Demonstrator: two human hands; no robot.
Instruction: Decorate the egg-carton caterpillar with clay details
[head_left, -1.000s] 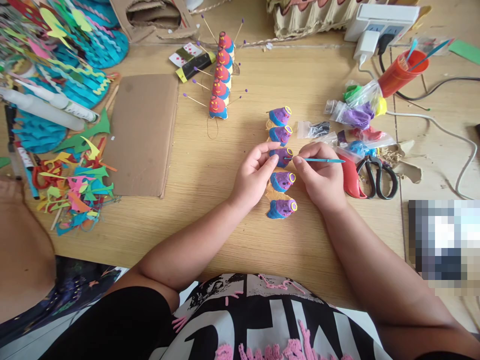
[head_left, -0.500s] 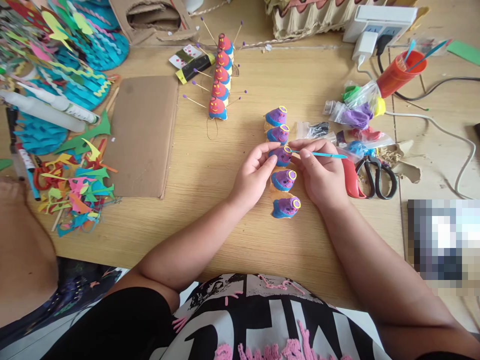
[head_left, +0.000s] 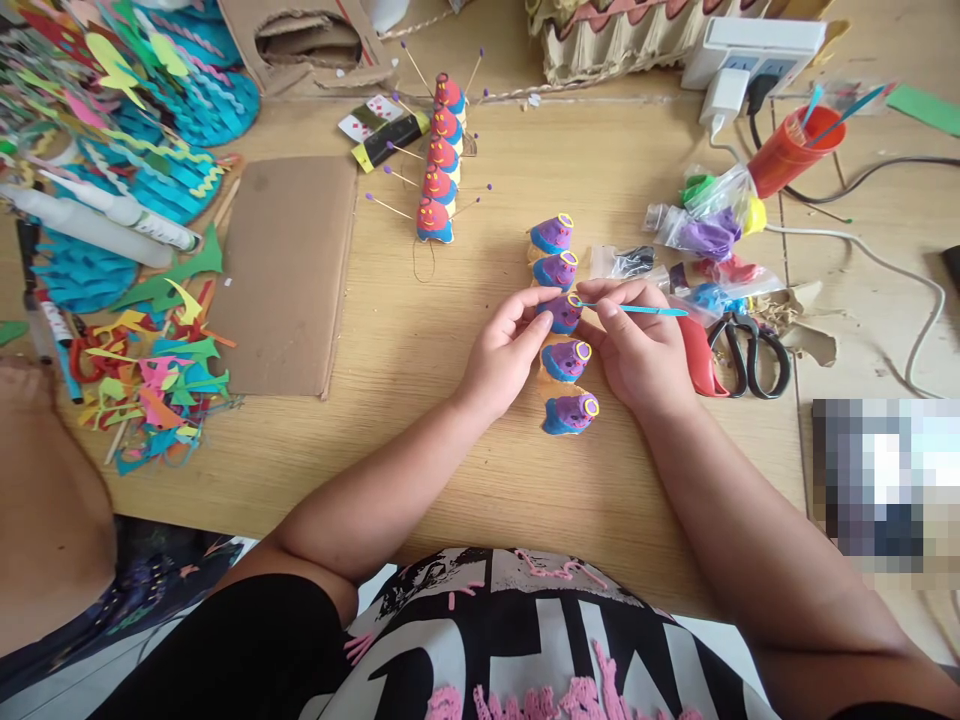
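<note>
In front of me lies a row of egg-carton cups (head_left: 568, 361) coated in purple and blue clay, each topped with a yellow ring and marked with a small face. My left hand (head_left: 510, 345) grips the middle cup (head_left: 559, 314) between thumb and fingers. A thin blue modelling tool (head_left: 649, 310) is pinched in my right hand (head_left: 641, 345), its tip touching the middle cup's yellow ring. Some right fingers are hidden behind the row. Farther back stands a similar row of red and blue cups (head_left: 437, 183) with purple-tipped sticks poking out of its sides.
Black-handled scissors (head_left: 748, 360) and bags of coloured clay (head_left: 712, 235) lie to the right, near an orange cup (head_left: 795, 150) and a power strip (head_left: 757, 50). Leftward are a cardboard sheet (head_left: 285, 280), paper scraps (head_left: 154, 385) and another person's arm (head_left: 56, 510).
The camera view has shifted very slightly. Both hands keep their places, with the blue tool's tip still at the middle cup's yellow ring.
</note>
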